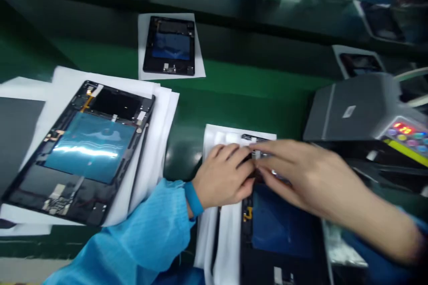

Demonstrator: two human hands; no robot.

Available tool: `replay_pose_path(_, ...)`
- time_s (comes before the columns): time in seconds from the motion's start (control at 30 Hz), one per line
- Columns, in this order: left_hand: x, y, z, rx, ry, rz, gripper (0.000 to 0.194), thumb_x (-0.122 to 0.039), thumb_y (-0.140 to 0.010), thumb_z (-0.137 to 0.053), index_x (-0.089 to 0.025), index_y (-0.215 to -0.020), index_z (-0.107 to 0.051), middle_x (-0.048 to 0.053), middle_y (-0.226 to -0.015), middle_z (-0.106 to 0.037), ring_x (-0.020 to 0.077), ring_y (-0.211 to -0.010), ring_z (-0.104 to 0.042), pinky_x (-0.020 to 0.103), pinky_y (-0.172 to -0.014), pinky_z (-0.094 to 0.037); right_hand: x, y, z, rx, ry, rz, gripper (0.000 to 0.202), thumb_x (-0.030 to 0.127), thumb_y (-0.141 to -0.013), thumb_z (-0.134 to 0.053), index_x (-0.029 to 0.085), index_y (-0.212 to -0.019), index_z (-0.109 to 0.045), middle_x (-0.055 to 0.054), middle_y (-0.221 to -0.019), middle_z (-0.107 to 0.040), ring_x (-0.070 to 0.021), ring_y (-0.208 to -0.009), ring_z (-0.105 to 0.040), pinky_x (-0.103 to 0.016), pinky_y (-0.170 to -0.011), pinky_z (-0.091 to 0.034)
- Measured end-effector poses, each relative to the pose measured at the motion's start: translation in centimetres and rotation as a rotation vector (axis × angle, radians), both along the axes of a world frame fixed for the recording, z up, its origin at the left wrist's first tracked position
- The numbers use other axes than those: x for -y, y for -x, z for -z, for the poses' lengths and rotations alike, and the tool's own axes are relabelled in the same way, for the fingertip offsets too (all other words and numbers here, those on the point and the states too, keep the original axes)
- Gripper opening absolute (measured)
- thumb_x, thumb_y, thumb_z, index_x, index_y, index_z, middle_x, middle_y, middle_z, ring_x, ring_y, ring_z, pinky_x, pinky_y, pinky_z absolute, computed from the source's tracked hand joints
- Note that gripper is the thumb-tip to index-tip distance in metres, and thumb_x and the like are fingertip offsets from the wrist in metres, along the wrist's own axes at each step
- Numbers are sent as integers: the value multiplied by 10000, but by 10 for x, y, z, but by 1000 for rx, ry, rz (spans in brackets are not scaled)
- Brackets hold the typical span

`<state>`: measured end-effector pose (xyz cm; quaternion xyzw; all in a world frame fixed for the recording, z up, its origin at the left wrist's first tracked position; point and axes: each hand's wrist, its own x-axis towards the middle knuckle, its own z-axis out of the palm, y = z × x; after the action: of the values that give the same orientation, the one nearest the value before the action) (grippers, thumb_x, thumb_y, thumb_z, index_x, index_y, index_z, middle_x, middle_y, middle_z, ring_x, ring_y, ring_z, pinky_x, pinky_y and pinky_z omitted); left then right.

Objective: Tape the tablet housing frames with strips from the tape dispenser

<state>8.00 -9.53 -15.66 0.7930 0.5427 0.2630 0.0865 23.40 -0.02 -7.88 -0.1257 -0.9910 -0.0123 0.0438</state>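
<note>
An opened tablet [284,231] with a blue battery lies before me on white sheets [229,231]. My left hand [225,176], with a blue band at the wrist, rests at its upper left part, the fingers bent and drawn together. From the right, my right hand [309,171] reaches over the tablet's upper end, thumb and fingers closing close to the left fingertips. A small whitish piece shows by the fingertips; whatever they pinch is too small and blurred to name.
Another opened tablet [90,151] lies on stacked white sheets [167,111] at left. A further tablet [170,46] sits on paper farther back. At right stands a grey machine [347,109] with a red lit display [403,128]. More devices lie along the back.
</note>
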Motion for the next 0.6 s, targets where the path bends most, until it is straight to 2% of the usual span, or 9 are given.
replay_pose_path(0.07,0,2,2,2,0,-6,324,-360,-880,-435,-169,-1090,-593,97,-1244,-541,277,-1150,-453,424,-920,-402,-23,49,-3,-1,-95,41,252,248,-913,-438,172,-978,-670,-80,-1073,-657,-219,-863,-610,-338,-668,-456)
replay_pose_path(0.13,0,3,3,8,0,-2,337,-355,-880,-431,-176,-1125,-577,91,-1276,-518,270,-1145,-451,414,-903,-400,-53,109,3,49,-123,103,263,275,-905,-452,153,-1025,-651,-103,-1051,-641,-239,-884,-595,-333,-670,-427)
replay_pose_path(0.23,1,6,6,20,-1,28,322,-373,-878,-427,-166,-1043,-610,104,-1216,-546,280,-1119,-460,420,-896,-389,-97,195,25,101,-145,169,292,283,-858,-520,105,-1066,-620,-132,-1067,-606,-276,-942,-569,-344,-726,-401)
replay_pose_path(0.3,1,9,12,50,0,56,289,-391,-860,-452,-177,-921,-635,98,-1083,-595,286,-1066,-484,444,-912,-369,-115,237,42,158,-139,160,271,210,-844,-509,95,-1066,-614,-135,-1092,-593,-275,-954,-565,-343,-742,-387)
replay_pose_path(0.37,0,11,18,99,-1,78,249,-393,-834,-484,-195,-832,-635,77,-976,-616,277,-1017,-502,460,-933,-347,-122,264,55,179,-145,122,280,128,-854,-438,88,-1078,-601,-142,-1095,-594,-263,-945,-569,-332,-729,-375)
replay_pose_path(0.43,0,13,21,131,-2,91,210,-379,-814,-507,-209,-811,-630,62,-944,-622,269,-995,-510,459,-931,-344,-122,280,61,179,-164,96,311,80,-865,-369,79,-1090,-584,-153,-1079,-600,-255,-922,-577,-321,-702,-363)
replay_pose_path(0.53,0,15,20,139,-7,84,200,-367,-801,-514,-201,-788,-624,64,-910,-626,264,-943,-528,450,-878,-372,-123,285,60,181,-182,95,314,58,-864,-344,81,-1085,-567,-152,-1040,-610,-244,-874,-587,-308,-659,-347)
replay_pose_path(0.6,-1,14,15,129,-22,58,222,-365,-808,-508,-181,-827,-631,81,-927,-629,274,-954,-535,448,-857,-388,-125,278,52,170,-194,96,303,57,-855,-354,92,-1067,-568,-147,-1034,-608,-238,-856,-583,-304,-627,-334)
